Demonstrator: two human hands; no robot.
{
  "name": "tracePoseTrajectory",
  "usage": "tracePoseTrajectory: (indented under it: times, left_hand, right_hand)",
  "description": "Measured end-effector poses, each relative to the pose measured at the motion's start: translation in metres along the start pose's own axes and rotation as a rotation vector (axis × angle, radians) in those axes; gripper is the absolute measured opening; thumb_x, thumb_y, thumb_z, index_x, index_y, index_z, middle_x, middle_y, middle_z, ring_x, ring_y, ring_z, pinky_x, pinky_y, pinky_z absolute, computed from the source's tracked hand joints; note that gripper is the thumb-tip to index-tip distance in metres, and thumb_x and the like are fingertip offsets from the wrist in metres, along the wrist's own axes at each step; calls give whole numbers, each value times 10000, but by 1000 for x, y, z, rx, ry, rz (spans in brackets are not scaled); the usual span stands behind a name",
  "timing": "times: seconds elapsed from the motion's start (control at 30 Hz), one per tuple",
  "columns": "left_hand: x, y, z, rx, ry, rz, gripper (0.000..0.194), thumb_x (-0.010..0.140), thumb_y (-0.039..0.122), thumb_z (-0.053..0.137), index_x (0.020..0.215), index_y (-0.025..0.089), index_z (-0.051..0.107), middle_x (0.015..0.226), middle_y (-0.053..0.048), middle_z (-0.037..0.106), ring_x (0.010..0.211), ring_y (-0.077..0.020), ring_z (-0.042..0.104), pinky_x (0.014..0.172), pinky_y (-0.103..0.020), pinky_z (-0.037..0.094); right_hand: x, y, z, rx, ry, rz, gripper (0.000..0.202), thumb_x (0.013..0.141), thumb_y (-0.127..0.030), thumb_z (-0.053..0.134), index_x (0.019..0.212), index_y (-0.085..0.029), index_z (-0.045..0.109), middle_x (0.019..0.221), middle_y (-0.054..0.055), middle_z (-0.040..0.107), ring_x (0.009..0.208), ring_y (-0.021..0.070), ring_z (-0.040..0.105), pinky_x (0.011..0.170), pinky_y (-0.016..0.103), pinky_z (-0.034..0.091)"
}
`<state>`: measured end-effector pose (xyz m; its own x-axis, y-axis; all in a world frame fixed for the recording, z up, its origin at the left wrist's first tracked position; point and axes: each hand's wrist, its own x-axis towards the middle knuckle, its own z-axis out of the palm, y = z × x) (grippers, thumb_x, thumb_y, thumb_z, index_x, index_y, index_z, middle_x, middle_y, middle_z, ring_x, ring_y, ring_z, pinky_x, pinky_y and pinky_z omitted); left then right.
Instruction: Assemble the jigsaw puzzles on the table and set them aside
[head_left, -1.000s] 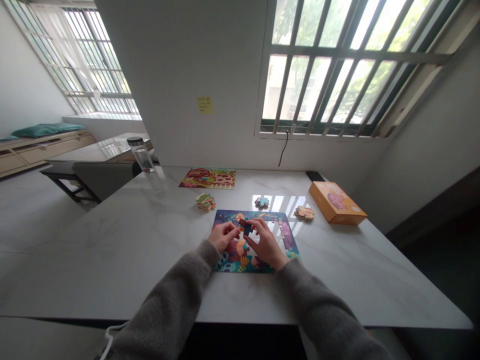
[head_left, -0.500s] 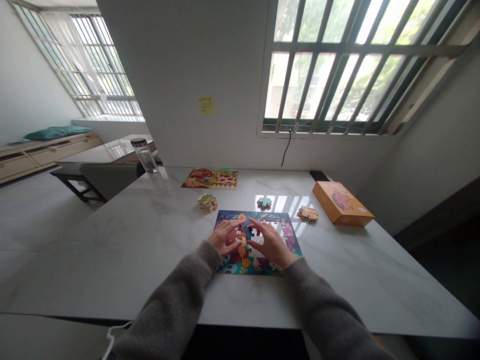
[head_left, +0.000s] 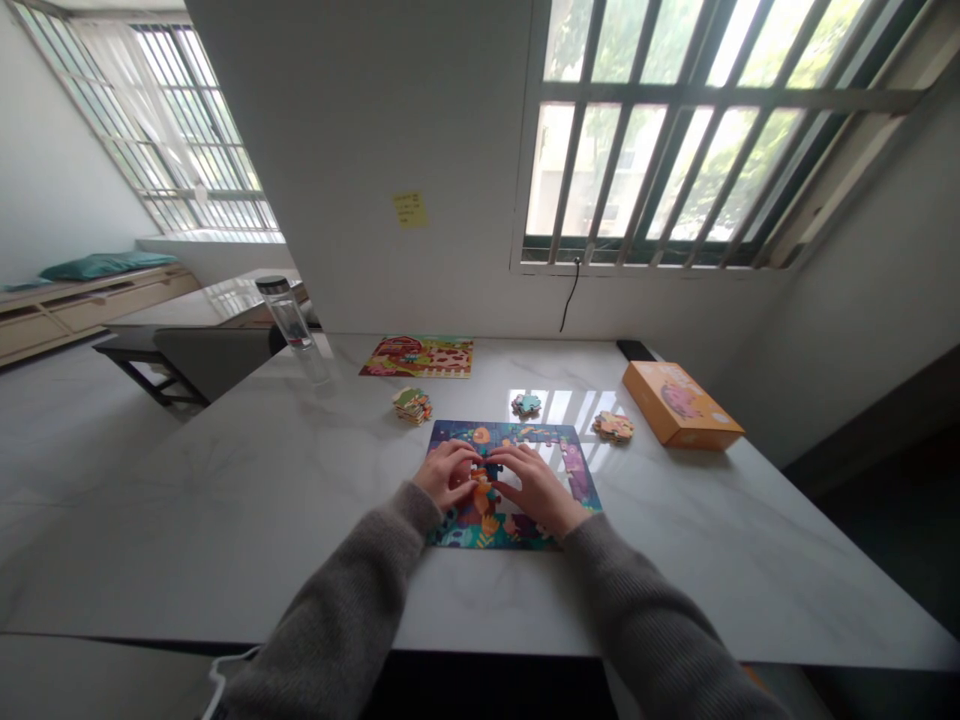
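A colorful jigsaw puzzle [head_left: 517, 537] lies partly assembled on the white table, with pale gaps inside its right half. My left hand [head_left: 446, 474] rests over its left part, fingers curved and thumb apart from them. From the right, my right hand [head_left: 536, 487] reaches over the middle, its fingertips touching the pieces and its thumb spread below. The fingertips of both hands nearly meet above an orange figure [head_left: 482, 492] in the picture. Whether a loose piece lies under the fingers is hidden.
Behind the puzzle lie stacks of loose pieces: green-orange [head_left: 412, 405], teal [head_left: 526, 404] and peach [head_left: 613, 426]. A farm picture sheet [head_left: 420, 356] lies at the back. An orange box [head_left: 681, 405] stands right, a glass bottle [head_left: 286, 313] left.
Both hands have drawn slightly down toward me, uncovering the round orange shape near the puzzle's top. My right fingertips now rest lower, closer to the left hand's. The view has shifted slightly.
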<state>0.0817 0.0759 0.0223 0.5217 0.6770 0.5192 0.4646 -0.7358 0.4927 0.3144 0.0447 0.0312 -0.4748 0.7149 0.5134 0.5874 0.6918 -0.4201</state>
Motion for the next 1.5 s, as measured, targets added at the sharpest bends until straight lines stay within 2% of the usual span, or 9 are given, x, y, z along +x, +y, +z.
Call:
tracePoseTrajectory:
  times: [0.1,0.27,0.47,0.6,0.73,0.9,1.07,1.33,1.5]
  left_hand:
    - [-1,0,-3,83,-18,-56,262,804,160,625,1054,215,679,1139,-72,658,1068,-258,588,983,-421,460]
    - [-3,-9,-3,187,-92,-142,223,824,118,563,967,213,706,1037,-58,698,1011,-254,585,936,-413,457]
    - [-3,-16,-1,156,-127,-174,232,800,65,538,861,202,715,994,-45,719,959,-235,578,923,-383,465]
    - [-4,-14,-2,179,-141,-160,235,819,108,539,912,214,726,1022,-48,713,967,-240,570,925,-393,461]
    - [-6,-15,-2,211,-137,-129,234,851,158,529,946,231,731,1050,-56,705,985,-256,565,915,-425,461]
    - [-7,-20,3,198,-148,-93,275,839,134,522,990,239,726,1053,-52,725,1002,-255,588,922,-435,459]
    - [-9,-24,8,162,-188,-22,361,816,115,533,1091,251,723,1182,-55,701,1081,-267,577,977,-460,452]
    - [-10,-11,7,231,-195,-14,327,863,169,542,1140,238,701,1215,-66,677,1096,-285,545,962,-477,447]
    - [-12,-6,10,269,-202,-8,343,863,207,564,1185,259,668,1315,-43,642,1126,-288,521,1000,-491,413]
  right_hand:
    - [-1,3,3,-56,-15,28,263,901,-245,689,1162,-260,673,1264,58,666,1150,266,563,1034,475,425]
    - [-1,9,8,-114,-51,72,266,886,-254,708,1151,-280,696,1258,62,672,1157,271,547,1000,475,425]
    - [1,12,11,-118,-77,81,257,875,-235,716,1127,-280,711,1257,56,670,1154,268,540,1023,477,405]
    - [1,13,13,-123,-92,75,236,883,-233,706,1114,-279,717,1248,57,668,1161,258,540,1050,468,390]
    - [2,13,14,-133,-107,88,235,891,-242,699,1121,-287,718,1229,63,672,1133,263,550,999,458,424]
    - [2,10,14,-132,-133,75,249,916,-248,668,1156,-302,704,1239,60,663,1111,253,549,977,446,434]
    - [0,10,14,-153,-135,68,258,926,-225,645,1167,-300,696,1249,66,638,1131,255,535,986,448,424]
    - [-1,9,15,-177,-127,77,250,936,-191,618,1155,-284,695,1155,72,617,1107,244,530,953,414,431]
    - [-1,8,13,-170,-115,90,238,926,-191,626,1142,-272,685,1136,75,599,1086,243,536,957,419,433]
